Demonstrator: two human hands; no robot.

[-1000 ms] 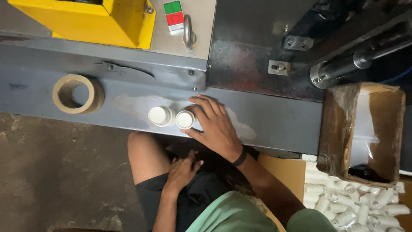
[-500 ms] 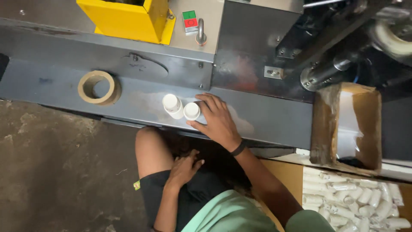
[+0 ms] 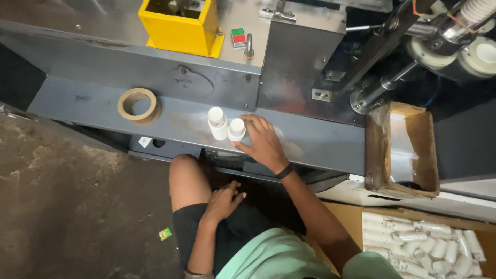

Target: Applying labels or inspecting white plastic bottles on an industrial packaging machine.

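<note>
Two small white bottles stand side by side on the grey metal ledge (image 3: 93, 106) of a machine. My right hand (image 3: 263, 142) rests on the ledge with its fingers against the right bottle (image 3: 236, 129); the left bottle (image 3: 217, 123) stands just beside it, untouched. A dark band circles that wrist. My left hand (image 3: 223, 202) lies on my thigh over dark shorts, fingers loosely spread, holding nothing.
A roll of brown tape (image 3: 137, 105) lies on the ledge to the left. A yellow box (image 3: 178, 25) sits on the machine top. An open cardboard box (image 3: 403, 150) stands at the right, and a carton of several white bottles (image 3: 423, 243) lies lower right.
The view has shifted, so everything sits lower and further right in the frame. My right hand stays by the two bottles; my left hand stays on my thigh.
</note>
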